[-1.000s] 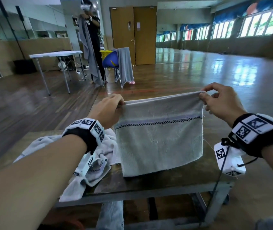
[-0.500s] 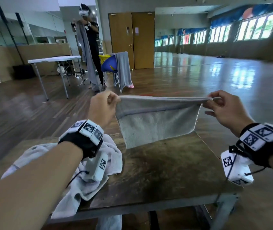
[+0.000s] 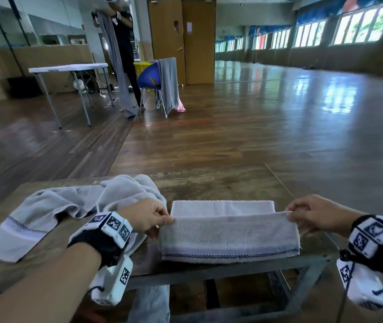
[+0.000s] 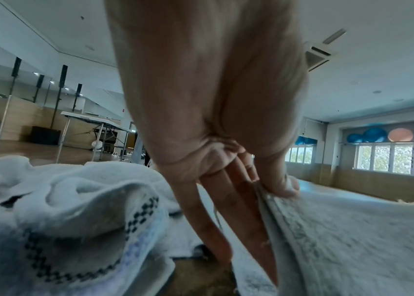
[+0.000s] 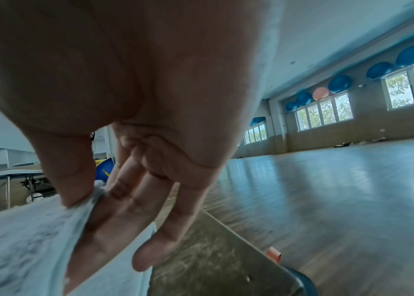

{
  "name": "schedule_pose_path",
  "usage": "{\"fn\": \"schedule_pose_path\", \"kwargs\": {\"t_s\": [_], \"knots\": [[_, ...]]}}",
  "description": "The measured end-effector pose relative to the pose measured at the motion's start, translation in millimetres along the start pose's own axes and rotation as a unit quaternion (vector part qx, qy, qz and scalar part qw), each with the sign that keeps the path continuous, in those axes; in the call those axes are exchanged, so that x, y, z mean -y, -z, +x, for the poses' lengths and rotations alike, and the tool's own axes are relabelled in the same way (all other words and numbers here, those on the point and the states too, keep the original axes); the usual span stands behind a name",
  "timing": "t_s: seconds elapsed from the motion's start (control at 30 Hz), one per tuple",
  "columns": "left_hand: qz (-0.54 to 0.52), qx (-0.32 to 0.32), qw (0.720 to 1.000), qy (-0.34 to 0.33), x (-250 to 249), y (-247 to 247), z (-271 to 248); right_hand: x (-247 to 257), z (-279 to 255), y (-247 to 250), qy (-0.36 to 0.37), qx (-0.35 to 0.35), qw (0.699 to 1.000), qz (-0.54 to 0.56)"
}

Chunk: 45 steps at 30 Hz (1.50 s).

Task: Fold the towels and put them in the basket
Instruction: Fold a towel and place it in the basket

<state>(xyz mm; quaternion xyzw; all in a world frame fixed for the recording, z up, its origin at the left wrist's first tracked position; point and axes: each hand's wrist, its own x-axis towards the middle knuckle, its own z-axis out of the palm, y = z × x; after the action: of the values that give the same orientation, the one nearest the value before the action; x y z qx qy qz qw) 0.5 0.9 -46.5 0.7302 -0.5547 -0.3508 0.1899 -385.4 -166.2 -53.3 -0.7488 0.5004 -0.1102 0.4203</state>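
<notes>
Here, nubby rectangular folded towel

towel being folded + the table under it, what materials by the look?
Folded towel: looks like terry cloth, likely cotton; nubby looped pile, frayed side edge, woven dark checkered band near the hem. Table: top looks like worn, stained wood, dull and blotchy; frame beneath looks like grey painted metal. Neither is certain.

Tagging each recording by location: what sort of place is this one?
Probably a gym or dance studio: a wide polished wooden floor, blue and orange exercise balls stored above the windows, and a mirrored wall.
</notes>
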Motion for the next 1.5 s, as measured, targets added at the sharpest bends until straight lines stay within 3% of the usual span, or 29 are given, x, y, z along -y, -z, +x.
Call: {"fn": "schedule_pose_path", "kwargs": {"t_s": [0.13, 0.3, 0.4, 0.6, 0.77, 0.9, 1.03, 1.13, 1.2, 1.27, 1.33, 1.4, 1.5], "knots": [[0.011, -0.049, 0.999, 0.006, 7.8, -12.0, 21.5, -9.8, 20.4, -10.6, 0.016, -0.030, 0.999, -0.031], [0.050, -0.188, 0.980, -0.045, 7.3, -18.8, 57.2, -10.1, 51.3, -18.9, 0.039, -0.152, 0.982, -0.103], [0.075, -0.237, 0.967, -0.045, 5.9, -20.0, 80.3, -7.1, 67.7, -23.1, 0.038, -0.196, 0.971, -0.134], [0.145, -0.196, 0.970, -0.004, 14.4, -29.9, 112.1, -15.1, 97.3, -37.2, 0.021, -0.145, 0.970, -0.193], [0.160, -0.170, 0.972, -0.003, 11.9, -23.4, 114.3, -17.1, 101.7, -42.5, 0.026, -0.156, 0.968, -0.196], [0.173, -0.184, 0.967, -0.042, -3.9, -7.1, 105.0, 3.4, 95.7, -31.9, 0.050, -0.196, 0.963, -0.180], [0.096, -0.294, 0.944, -0.115, -24.9, 10.9, 89.6, 32.2, 80.0, -14.1, 0.124, -0.334, 0.925, -0.136], [0.071, -0.373, 0.904, -0.198, -39.3, 21.0, 71.2, 49.9, 59.0, -3.0, 0.214, -0.378, 0.897, -0.083], [0.066, -0.408, 0.877, -0.245, -41.7, 22.2, 56.1, 49.3, 42.9, -2.1, 0.249, -0.377, 0.890, -0.057], [0.063, -0.398, 0.881, -0.249, -33.0, 13.9, 43.2, 35.1, 29.1, -7.8, 0.243, -0.349, 0.903, -0.065], [0.071, -0.336, 0.917, -0.202, -14.2, -3.6, 35.3, 12.6, 20.1, -17.9, 0.203, -0.278, 0.933, -0.106], [0.079, -0.241, 0.959, -0.124, 6.7, -25.0, 33.2, -7.1, 16.8, -28.2, 0.118, -0.188, 0.961, -0.163], [0.069, -0.209, 0.975, -0.033, 27.4, -50.0, 37.4, -25.4, 20.5, -44.2, 0.017, -0.148, 0.976, -0.158]]}}
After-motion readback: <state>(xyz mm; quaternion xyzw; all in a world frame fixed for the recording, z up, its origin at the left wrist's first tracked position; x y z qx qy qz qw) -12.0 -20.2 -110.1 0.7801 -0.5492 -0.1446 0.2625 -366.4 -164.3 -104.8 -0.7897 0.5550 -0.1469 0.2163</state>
